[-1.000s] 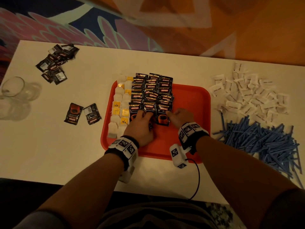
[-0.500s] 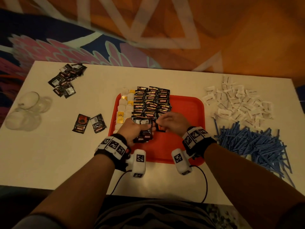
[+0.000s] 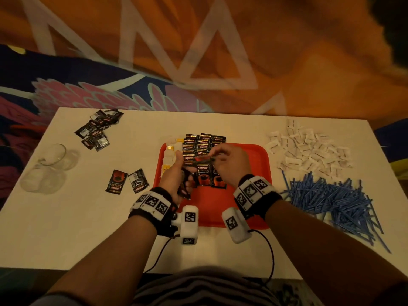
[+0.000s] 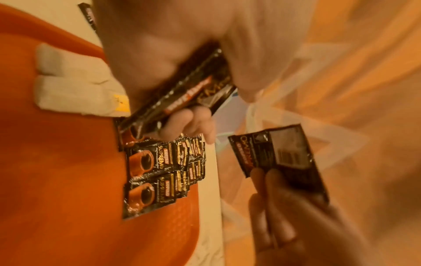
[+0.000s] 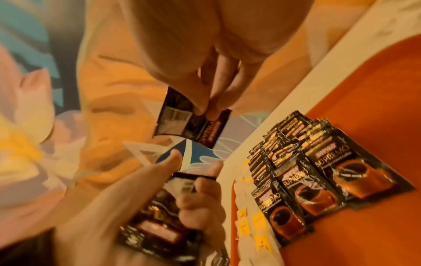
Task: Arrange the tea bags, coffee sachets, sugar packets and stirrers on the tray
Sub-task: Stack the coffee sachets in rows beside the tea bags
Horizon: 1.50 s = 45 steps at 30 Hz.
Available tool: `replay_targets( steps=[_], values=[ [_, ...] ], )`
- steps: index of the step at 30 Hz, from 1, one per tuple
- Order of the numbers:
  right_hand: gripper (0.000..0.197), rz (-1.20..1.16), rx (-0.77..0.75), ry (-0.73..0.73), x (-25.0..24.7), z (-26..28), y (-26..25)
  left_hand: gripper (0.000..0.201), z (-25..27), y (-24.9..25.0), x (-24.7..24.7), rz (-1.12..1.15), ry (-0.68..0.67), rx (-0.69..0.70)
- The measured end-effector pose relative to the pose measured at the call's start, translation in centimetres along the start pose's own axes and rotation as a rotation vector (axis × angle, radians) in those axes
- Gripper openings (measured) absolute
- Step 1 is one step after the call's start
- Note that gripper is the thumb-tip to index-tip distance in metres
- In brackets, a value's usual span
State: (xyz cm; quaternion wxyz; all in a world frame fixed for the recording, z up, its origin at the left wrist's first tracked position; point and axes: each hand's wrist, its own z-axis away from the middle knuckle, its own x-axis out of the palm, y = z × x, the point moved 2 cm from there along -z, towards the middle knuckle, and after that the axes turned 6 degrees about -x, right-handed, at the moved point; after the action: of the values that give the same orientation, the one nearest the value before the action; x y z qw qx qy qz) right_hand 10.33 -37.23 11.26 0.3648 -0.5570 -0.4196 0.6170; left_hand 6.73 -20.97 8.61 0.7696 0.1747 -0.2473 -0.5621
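While the left hand [image 3: 176, 173] grips a stack of coffee sachets [image 4: 193, 90] in curled fingers above the red tray [image 3: 254, 195], the right hand [image 3: 229, 164] pinches one sachet [image 5: 193, 124] at its fingertips.

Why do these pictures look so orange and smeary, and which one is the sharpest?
Head view: dim warm light tints everything, yet the tray and stirrers stay fairly crisp; the carpet beyond the table is smeared. Left wrist view: the left hand is a pale blur at close range, and the sachet is soft. Right wrist view: the right hand is blurred; the sachet rows' print is readable.
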Motion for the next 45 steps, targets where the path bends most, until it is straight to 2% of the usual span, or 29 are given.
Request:
replay_targets(
  steps=[2,3,5,8,10,13,17,21,24,28,31,35,38,42,45],
  values=[
    [0.035,0.015,-0.058,-0.063,0.3,0.4,-0.6,0.044,0.5,0.6,-0.2,0.108,-0.114,-0.052],
    [0.035,0.021,-0.067,-0.107,0.4,0.6,-0.8,0.032,0.9,1.1,-0.2,0.121,-0.118,-0.029],
    [0.033,0.005,-0.046,-0.140,0.5,0.9,-0.6,0.015,1.4,1.9,-0.5,0.098,-0.046,0.108],
    [0.016,-0.209,0.177,-0.106,1.0,0.9,0.1,0.019,2.0,2.5,-0.6,-0.008,0.055,0.316],
    [0.021,-0.173,0.214,-0.152,1.6,0.8,0.4,0.017,1.9,2.4,-0.8,-0.051,0.064,0.361],
    [0.012,0.063,0.136,-0.200,2.5,0.7,0.2,0.004,1.7,2.3,-1.0,-0.080,0.018,0.325],
    [0.019,0.151,0.147,-0.187,3.2,0.7,0.4,0.015,1.2,2.4,-1.3,-0.132,0.067,0.313],
    [0.027,0.217,0.092,-0.239,4.2,1.1,-0.2,0.016,0.5,2.0,-1.6,-0.006,0.142,0.174],
    [0.018,0.262,0.067,-0.238,4.8,1.4,0.2,0.023,-0.4,1.2,-2.2,-0.060,0.173,0.134],
    [0.013,0.243,0.208,-0.241,5.4,1.1,2.6,0.025,-1.2,0.5,-3.4,-0.127,0.205,0.174],
    [0.014,0.311,0.294,-0.290,6.0,0.9,4.9,0.027,-1.9,0.2,-4.9,-0.083,0.260,0.114],
    [0.008,0.323,0.421,-0.274,7.1,0.8,7.4,0.020,-3.0,-0.6,-7.2,0.005,0.168,0.010],
    [0.015,0.283,0.523,-0.211,8.2,0.4,8.8,0.016,-3.1,-1.1,-8.7,0.053,0.136,-0.015],
    [0.018,0.315,0.548,-0.221,9.6,-0.7,9.9,0.014,-2.7,-1.8,-9.9,0.156,0.099,-0.016],
    [0.019,0.330,0.565,-0.200,10.2,-1.2,10.4,0.016,-2.8,-2.4,-11.0,0.145,0.113,-0.017]
  ],
)
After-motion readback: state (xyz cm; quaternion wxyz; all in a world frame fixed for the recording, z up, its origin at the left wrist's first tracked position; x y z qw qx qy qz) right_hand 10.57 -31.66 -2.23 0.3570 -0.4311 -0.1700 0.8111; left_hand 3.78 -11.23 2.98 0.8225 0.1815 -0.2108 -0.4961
